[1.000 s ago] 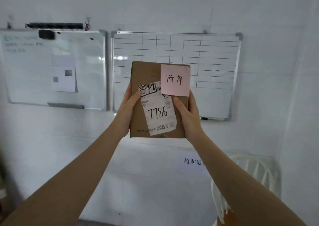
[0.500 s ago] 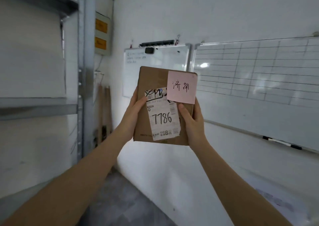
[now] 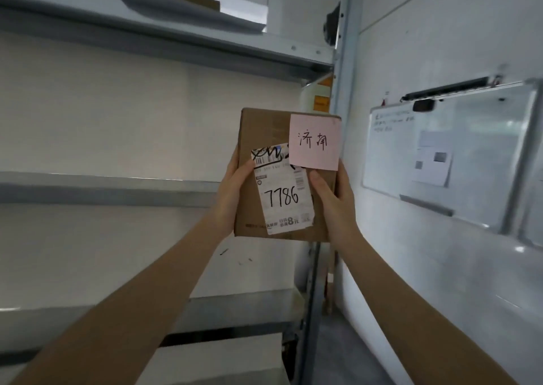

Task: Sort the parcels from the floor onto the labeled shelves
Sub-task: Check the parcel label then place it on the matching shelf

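I hold a brown cardboard parcel upright at chest height, face toward me. It carries a white shipping label with "7786" handwritten on it and a pink sticky note with handwritten characters at its upper right. My left hand grips the parcel's left edge, thumb on the label. My right hand grips the right edge, thumb on the front. Behind the parcel stands a grey metal shelf unit with several levels.
The top shelf holds a white bag and a brown box. A metal upright post ends the shelving at the right. A whiteboard hangs on the white wall to the right. Grey floor shows at the bottom right.
My view has swung left from the whiteboard wall to the shelf unit. The parcel stays held in both hands in the same grip.
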`<action>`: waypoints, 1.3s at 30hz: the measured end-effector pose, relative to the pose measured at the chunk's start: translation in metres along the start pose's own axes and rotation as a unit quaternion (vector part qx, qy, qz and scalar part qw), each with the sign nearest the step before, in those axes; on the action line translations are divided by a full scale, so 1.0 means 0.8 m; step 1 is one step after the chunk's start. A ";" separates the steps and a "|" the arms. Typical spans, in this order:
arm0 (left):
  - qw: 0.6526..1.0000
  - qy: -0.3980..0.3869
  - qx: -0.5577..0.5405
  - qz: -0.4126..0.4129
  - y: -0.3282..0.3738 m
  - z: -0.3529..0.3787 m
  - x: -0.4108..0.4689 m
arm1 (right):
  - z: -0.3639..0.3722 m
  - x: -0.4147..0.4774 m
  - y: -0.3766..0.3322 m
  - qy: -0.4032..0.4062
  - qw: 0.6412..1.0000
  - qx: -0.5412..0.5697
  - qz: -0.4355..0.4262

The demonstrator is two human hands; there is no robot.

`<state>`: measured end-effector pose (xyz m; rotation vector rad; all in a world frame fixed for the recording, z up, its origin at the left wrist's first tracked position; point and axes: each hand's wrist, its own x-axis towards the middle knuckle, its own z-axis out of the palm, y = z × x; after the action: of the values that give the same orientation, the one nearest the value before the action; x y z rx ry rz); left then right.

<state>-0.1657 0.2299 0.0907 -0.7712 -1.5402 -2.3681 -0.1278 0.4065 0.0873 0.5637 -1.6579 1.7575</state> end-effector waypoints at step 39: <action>0.861 0.426 0.258 0.101 0.438 -0.720 -0.375 | 0.926 -0.252 -0.003 -0.375 0.875 0.291 0.092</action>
<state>0.0633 -0.4684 0.0242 0.2241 -1.4409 -1.6177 -0.0756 -0.3572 0.0285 1.5731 -1.6528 2.3796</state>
